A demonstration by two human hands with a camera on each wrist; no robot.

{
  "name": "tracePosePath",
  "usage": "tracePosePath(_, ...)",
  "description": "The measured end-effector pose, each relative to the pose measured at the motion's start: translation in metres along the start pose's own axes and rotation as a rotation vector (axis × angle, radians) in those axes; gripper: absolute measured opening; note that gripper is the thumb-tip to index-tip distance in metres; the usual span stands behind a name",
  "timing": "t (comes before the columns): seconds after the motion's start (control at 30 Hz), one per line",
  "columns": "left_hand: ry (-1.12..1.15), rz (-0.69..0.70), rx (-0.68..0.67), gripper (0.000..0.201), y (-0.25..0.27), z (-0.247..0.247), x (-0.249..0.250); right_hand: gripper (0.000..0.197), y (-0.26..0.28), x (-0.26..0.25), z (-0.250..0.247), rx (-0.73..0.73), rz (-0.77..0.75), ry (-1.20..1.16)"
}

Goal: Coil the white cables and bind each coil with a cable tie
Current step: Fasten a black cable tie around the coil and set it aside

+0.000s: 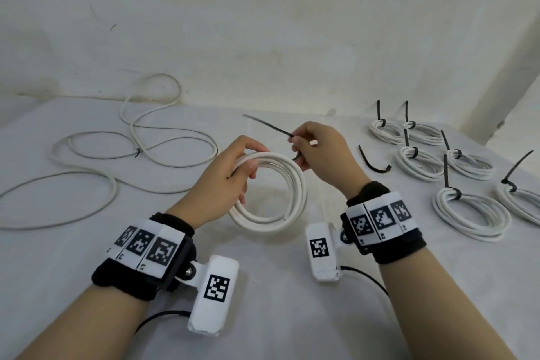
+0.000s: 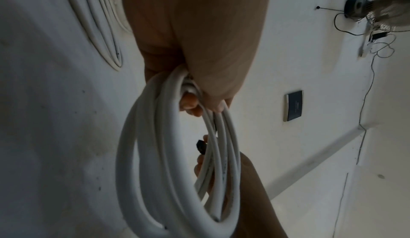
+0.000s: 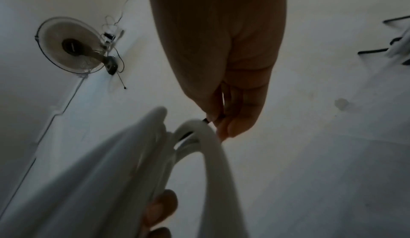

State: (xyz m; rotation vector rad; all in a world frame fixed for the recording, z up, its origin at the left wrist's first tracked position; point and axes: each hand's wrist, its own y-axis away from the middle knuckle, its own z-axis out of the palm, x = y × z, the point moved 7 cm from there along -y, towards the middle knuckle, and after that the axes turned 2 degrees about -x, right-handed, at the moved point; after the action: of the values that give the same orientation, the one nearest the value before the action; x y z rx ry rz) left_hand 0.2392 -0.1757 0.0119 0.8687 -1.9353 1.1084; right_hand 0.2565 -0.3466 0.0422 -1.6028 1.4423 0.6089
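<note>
Binding step: coil (image 1: 270,193) gripped in left hand (image 1: 230,172), cable tie (image 1: 270,125) pinched in right hand (image 1: 318,152); next, probably thread tail through head and tighten.

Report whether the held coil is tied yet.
Not yet: right hand pinches the black plastic cable tie beside the round white cable coil, tail free.

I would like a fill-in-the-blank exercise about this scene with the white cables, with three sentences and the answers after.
1. The left hand grips a round coil of white cable, and the right hand pinches a thin ____ plastic cable tie.
2. The number of bound white coils lying to the person's right is ____.
3. One spare black tie lies bent on the white ____.

Missing words: black; six; table
</note>
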Motion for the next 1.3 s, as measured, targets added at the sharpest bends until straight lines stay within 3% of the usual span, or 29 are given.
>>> tracePosePath(0.17, -0.032, 0.032, -0.029, 0.024, 0.001, 0.002, 0.003, 0.006, 0.010, 0.007, 0.005, 0.001, -0.001, -0.004)
tracePosePath(0.43, -0.008, 0.060, -0.030, 0.028, 0.002, 0.005, 0.006, 0.010, 0.013, 0.016, -0.008, 0.130, 0.004, -0.033)
tracePosePath(0.57, -0.022, 0.069, -0.034, 0.026, 0.003, 0.006, 0.007, 0.009, 0.022, 0.009, 0.008, -0.045, 0.032, -0.210)
tracePosePath(0.7, -0.033, 0.089, -0.031, 0.029, 0.004, 0.005, 0.012, 0.008, 0.030, 0.016, 0.026, -0.320, 0.252, -0.515)
tracePosePath(0.83, -0.074, 0.100, -0.042, 0.029, 0.006, 0.009, 0.016, 0.010, 0.035, 0.017, 0.032, -0.363, 0.379, -0.729)
tracePosePath(1.03, -0.132, 0.082, -0.044, 0.027, 0.005, 0.004, 0.016, 0.014, 0.040, 0.012, 0.042, -0.442, 0.409, -0.779)
tracePosePath(1.2, -0.184, 0.084, -0.090, 0.027, 0.007, 0.005, 0.021, 0.029, 0.043, 0.012, 0.051, -0.456, 0.480, -0.755)
tracePosePath(1.3, -0.170, 0.067, -0.120, 0.012, 0.009, 0.008, 0.020, 0.026, 0.044, 0.013, 0.053, -0.431, 0.516, -0.717)
